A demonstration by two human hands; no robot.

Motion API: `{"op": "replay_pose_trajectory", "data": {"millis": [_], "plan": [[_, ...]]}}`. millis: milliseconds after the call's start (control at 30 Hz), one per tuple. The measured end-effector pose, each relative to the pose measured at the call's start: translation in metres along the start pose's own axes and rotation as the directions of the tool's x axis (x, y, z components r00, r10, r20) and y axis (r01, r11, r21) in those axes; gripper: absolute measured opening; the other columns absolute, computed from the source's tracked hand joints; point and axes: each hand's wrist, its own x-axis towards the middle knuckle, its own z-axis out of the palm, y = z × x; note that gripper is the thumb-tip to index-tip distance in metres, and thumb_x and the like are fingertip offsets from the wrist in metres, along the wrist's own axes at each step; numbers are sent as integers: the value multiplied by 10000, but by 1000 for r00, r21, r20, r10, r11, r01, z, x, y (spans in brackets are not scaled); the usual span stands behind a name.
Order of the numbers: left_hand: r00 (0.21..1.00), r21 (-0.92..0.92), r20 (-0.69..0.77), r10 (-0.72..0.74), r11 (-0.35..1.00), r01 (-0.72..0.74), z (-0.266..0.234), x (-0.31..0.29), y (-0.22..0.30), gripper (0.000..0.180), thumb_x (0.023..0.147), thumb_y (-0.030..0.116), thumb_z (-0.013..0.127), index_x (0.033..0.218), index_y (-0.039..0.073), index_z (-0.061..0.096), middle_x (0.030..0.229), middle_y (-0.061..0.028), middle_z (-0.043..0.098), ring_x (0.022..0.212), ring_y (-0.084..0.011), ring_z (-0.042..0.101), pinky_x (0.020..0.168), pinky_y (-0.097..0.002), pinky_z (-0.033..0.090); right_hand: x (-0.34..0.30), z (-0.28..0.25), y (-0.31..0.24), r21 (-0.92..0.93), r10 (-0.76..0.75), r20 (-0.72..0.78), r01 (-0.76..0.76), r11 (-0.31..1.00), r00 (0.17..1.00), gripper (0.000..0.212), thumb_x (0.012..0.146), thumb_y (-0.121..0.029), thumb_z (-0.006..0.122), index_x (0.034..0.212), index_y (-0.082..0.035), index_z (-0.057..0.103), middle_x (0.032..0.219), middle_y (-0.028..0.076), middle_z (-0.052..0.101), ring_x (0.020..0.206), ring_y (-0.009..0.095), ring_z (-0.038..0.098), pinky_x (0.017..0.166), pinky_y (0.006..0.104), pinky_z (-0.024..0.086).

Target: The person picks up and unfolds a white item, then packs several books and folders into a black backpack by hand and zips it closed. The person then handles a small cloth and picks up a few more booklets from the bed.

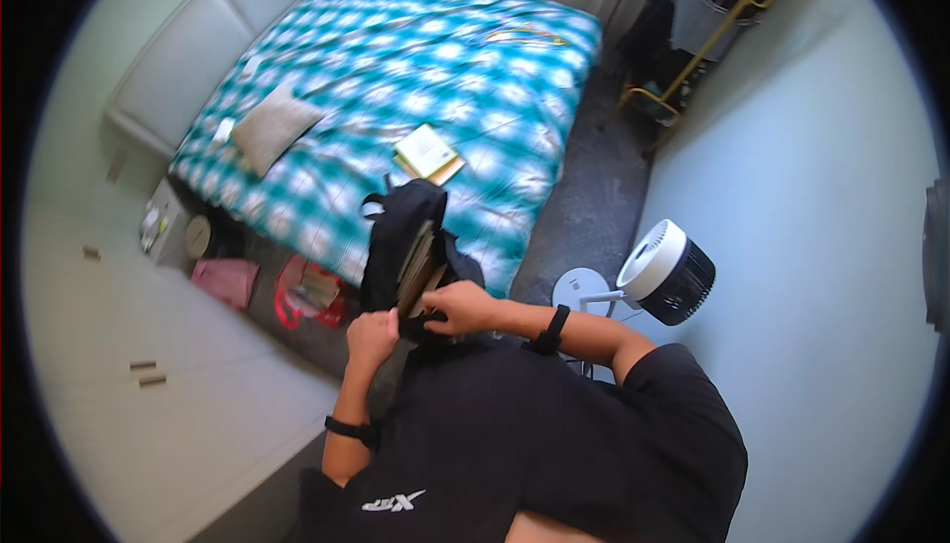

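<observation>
A black backpack rests at the near edge of the bed, its opening turned up toward me. Brownish books or papers show inside it. My left hand is closed on the near left rim of the bag. My right hand reaches across from the right, its fingers curled at the near right side of the opening, on the bag's black fabric. Exactly what the right fingertips pinch is hidden. Beyond the bag, a white-covered book lies on top of another yellowish one.
The bed has a green checked cover and a beige pillow. A fan stands at my right. A red bag and pink item lie on the floor to the left, beside white cabinets. Clothes hang on a gold rack.
</observation>
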Motion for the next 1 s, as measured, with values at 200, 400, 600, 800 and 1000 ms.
{"op": "replay_pose_trajectory", "data": {"millis": [200, 400, 600, 800, 1000], "plan": [[992, -30, 32, 125, 992, -124, -23, -8, 58, 227, 776, 187, 470, 624, 62, 585, 637, -154, 613, 600, -335, 612, 528, -460, 483, 5, 7, -14, -175, -130, -91, 113, 978, 987, 197, 712, -263, 623, 802, -111, 538, 652, 80, 613, 618, 292, 617, 524, 396, 473], [979, -166, 132, 156, 977, -133, -17, -2, 67, 303, 813, 243, 468, 616, 70, 621, 649, -170, 614, 627, -342, 613, 599, -466, 485, -1, 16, -1, -223, -3, -47, -7, 975, 999, 141, 675, -226, 605, 730, -106, 558, 652, 103, 614, 626, 307, 617, 552, 423, 484], [935, -480, 309, 175, 877, -6, -18, 10, 34, 279, 777, 315, 625, 730, 40, 631, 718, -148, 633, 669, -312, 609, 618, -410, 478, 12, 13, -2, -194, 112, 146, -83, 977, 983, 177, 674, -233, 598, 655, -64, 649, 667, 161, 626, 643, 345, 621, 606, 437, 510], [949, -181, 174, 264, 956, -233, 2, 27, -5, 375, 693, 393, 692, 837, 62, 589, 737, -105, 607, 706, -289, 621, 631, -381, 499, 35, 4, -13, -58, 231, 73, -227, 972, 970, 253, 782, -253, 545, 678, -37, 624, 680, 188, 613, 653, 371, 602, 609, 461, 489], [891, -98, 272, 364, 931, -351, 15, 35, -25, 210, 764, 292, 604, 729, 86, 622, 702, -96, 623, 666, -285, 629, 592, -403, 499, 48, 0, -8, 33, 112, -39, -110, 993, 993, 258, 789, -215, 590, 633, -19, 528, 668, 156, 553, 663, 362, 559, 583, 451, 440]]}}
